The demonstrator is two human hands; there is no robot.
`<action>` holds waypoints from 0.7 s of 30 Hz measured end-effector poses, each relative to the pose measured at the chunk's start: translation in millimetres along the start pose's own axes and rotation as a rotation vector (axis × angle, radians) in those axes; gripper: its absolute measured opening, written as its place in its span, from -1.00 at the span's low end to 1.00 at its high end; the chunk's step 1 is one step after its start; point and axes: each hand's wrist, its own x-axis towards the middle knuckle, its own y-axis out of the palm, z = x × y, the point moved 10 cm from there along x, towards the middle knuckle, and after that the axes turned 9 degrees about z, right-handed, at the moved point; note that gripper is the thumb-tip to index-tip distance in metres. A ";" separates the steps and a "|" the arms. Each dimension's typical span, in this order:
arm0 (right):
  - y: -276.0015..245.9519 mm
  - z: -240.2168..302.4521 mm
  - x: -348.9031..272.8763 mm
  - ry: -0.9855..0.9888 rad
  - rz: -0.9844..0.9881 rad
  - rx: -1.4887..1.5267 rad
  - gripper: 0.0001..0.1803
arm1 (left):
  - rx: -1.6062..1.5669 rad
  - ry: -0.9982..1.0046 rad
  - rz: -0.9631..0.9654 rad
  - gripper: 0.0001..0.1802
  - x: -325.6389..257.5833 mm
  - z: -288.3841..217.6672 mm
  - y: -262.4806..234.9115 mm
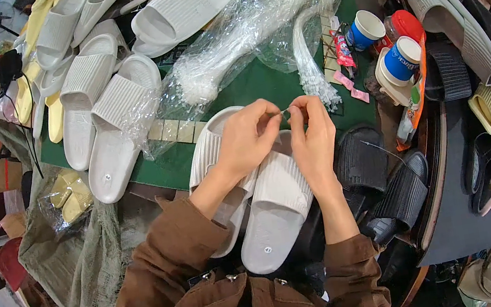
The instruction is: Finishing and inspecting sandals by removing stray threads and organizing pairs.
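While both thumbs and fingers pinch a thin plastic tie (285, 112) tight, the left hand (248, 140) and right hand (314, 139) rest over two pale slippers (270, 210) below them, keeping the pair together.

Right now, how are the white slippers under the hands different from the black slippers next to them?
The white slippers are pale, and the black slippers are dark. The white slippers lie directly under the left hand and right hand, while the black slippers sit untouched to the right. The white pair lies on top, partly covering the black ones beneath. Both kinds are open-toe slides with ribbed straps.
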 end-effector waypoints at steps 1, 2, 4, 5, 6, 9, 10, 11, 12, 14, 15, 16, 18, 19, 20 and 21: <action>-0.7 -1.4 -0.4 -0.002 -0.011 0.007 -0.91 | 0.014 -0.021 0.010 -0.91 0.1 -0.8 0.9; -2.0 -2.3 -0.7 -0.004 -0.022 0.014 -0.91 | 0.028 -0.042 0.019 -0.90 0.4 -0.5 2.1; -0.6 -1.7 -0.4 -0.009 -0.023 0.018 -0.92 | 0.030 -0.039 0.020 -0.90 0.3 -0.2 1.8; -0.4 -1.1 -0.3 -0.014 -0.023 0.020 -0.92 | 0.029 -0.036 0.022 -0.89 0.4 -0.1 2.0; 0.0 -0.6 -0.2 -0.014 -0.023 0.021 -0.92 | 0.031 -0.037 0.022 -0.89 0.4 1.5 1.9; 1.5 3.6 0.5 -0.024 -0.001 -0.004 -0.92 | 0.017 0.006 0.011 -0.88 1.2 0.9 0.8; 1.9 4.1 0.4 -0.022 0.007 0.005 -0.93 | 0.007 0.013 0.016 -0.89 1.4 0.4 1.1; 2.5 4.1 0.3 -0.021 0.015 0.014 -0.93 | -0.003 0.019 0.022 -0.89 1.6 0.0 1.4; 2.5 3.7 0.1 -0.021 0.015 0.014 -0.93 | -0.003 0.019 0.022 -0.89 1.6 0.7 1.4; 0.6 2.7 -0.6 -0.026 -0.004 0.026 -0.93 | 0.014 0.036 0.032 -0.90 1.5 0.7 2.5; 0.5 2.4 -0.8 -0.026 -0.004 0.025 -0.93 | 0.014 0.036 0.032 -0.90 1.4 0.9 2.5; -1.4 1.4 -1.2 -0.020 -0.022 0.026 -0.93 | 0.012 0.033 0.032 -0.90 1.3 1.4 2.6; -3.1 0.4 -1.7 -0.014 -0.039 0.026 -0.93 | 0.011 0.029 0.032 -0.89 0.9 2.0 2.9; -3.4 0.5 -1.8 -0.018 -0.043 0.034 -0.93 | -0.002 0.015 0.035 -0.89 0.8 3.6 3.7; -3.7 0.7 -1.9 -0.023 -0.048 0.041 -0.93 | -0.014 0.001 0.038 -0.89 0.6 5.2 4.2; -3.7 0.2 -1.8 -0.023 -0.048 0.040 -0.93 | -0.015 0.002 0.038 -0.89 0.7 4.4 4.0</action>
